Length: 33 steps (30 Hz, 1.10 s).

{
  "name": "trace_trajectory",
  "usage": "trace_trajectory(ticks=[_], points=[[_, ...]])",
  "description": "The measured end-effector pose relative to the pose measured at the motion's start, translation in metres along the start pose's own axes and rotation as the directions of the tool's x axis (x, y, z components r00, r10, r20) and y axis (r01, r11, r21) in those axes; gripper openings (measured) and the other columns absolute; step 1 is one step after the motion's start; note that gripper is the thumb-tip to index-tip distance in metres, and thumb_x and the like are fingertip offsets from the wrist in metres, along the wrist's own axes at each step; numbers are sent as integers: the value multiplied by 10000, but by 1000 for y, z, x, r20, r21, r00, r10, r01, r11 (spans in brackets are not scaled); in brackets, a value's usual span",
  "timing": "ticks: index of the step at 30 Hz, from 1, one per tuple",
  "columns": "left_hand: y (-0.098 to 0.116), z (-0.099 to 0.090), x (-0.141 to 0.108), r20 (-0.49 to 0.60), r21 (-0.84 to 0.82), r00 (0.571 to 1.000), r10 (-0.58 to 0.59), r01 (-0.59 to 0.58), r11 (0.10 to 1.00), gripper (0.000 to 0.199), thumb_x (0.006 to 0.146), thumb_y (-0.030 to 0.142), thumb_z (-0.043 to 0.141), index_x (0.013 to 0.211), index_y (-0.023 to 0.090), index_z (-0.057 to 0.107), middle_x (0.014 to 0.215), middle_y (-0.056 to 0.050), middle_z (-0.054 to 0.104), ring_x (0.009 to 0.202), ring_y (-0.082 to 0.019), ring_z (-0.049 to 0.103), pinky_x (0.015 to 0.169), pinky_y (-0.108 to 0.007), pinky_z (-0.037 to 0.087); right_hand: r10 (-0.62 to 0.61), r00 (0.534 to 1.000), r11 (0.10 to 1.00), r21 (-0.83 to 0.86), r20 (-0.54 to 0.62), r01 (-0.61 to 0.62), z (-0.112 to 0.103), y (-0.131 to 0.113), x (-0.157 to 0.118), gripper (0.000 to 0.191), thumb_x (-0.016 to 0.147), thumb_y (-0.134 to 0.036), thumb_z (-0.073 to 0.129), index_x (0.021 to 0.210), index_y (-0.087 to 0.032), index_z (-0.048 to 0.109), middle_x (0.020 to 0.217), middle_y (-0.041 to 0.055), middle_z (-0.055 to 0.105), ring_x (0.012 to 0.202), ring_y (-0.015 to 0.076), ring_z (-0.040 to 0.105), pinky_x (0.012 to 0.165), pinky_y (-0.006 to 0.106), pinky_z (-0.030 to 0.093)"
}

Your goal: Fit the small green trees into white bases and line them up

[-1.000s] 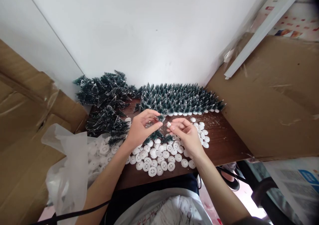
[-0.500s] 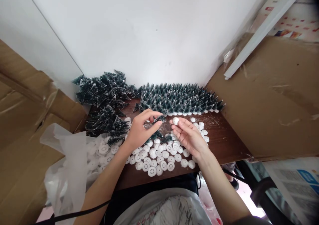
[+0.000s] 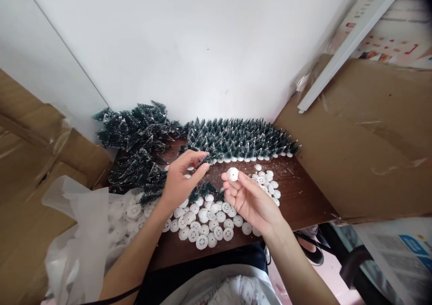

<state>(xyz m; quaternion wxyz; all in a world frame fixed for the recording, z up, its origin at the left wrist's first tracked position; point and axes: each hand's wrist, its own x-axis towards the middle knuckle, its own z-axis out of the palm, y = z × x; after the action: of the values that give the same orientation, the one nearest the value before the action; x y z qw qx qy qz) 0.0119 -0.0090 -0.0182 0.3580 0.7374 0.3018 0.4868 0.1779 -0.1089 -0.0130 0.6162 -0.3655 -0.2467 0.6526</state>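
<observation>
My left hand (image 3: 184,174) pinches a small dark green tree (image 3: 206,159) with white-flecked tips. To its right, my right hand (image 3: 251,199) holds a round white base (image 3: 232,174) between thumb and fingers, its small centre hole showing. The tree and the base are apart. Many loose white bases (image 3: 218,233) lie on the brown table (image 3: 303,192) below my hands, with a few loose trees (image 3: 207,189) among them. Behind stand dense rows of trees on white bases (image 3: 243,138).
A heap of loose trees (image 3: 135,129) lies at the back left. In front of it is a clear plastic bag (image 3: 84,233) with more bases. Cardboard flanks the table on the left (image 3: 40,161) and right (image 3: 364,147); a white wall (image 3: 189,48) rises behind.
The view has shifted slightly. My right hand has turned the white base so its face shows more fully, and it sits a little lower. My left hand still pinches the tree.
</observation>
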Motion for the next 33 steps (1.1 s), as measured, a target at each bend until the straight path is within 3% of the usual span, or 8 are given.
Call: trace_trajectory(ticks=[12, 21, 33], points=[[-3, -3, 1, 6, 21, 1000, 9, -9, 1000, 196, 889, 285, 637, 1077, 255, 682, 1012, -36, 663, 948, -179, 622, 846, -329, 518, 49, 987, 965, 246, 153, -86, 33, -16, -29, 200, 777, -313, 797, 920, -247, 673, 907, -10, 778, 806, 119, 746, 781, 215, 612], [-6, -4, 1, -9, 46, 1000, 17, -17, 999, 202, 883, 292, 646, 1074, 247, 691, 1016, -34, 675, 939, -172, 634, 818, -299, 522, 25, 978, 923, 371, 209, -103, 39, -19, -33, 143, 813, -230, 768, 923, -194, 684, 921, 44, 790, 786, 98, 748, 755, 172, 596], [-3, 0, 2, 8, 45, 1000, 19, -19, 999, 201, 880, 267, 644, 1072, 231, 692, 1007, -38, 688, 936, -167, 643, 809, -297, 533, 40, 994, 923, 376, 100, -75, 36, -13, -27, 144, 797, -218, 772, 909, -176, 692, 943, 38, 786, 782, 79, 737, 760, 149, 590]])
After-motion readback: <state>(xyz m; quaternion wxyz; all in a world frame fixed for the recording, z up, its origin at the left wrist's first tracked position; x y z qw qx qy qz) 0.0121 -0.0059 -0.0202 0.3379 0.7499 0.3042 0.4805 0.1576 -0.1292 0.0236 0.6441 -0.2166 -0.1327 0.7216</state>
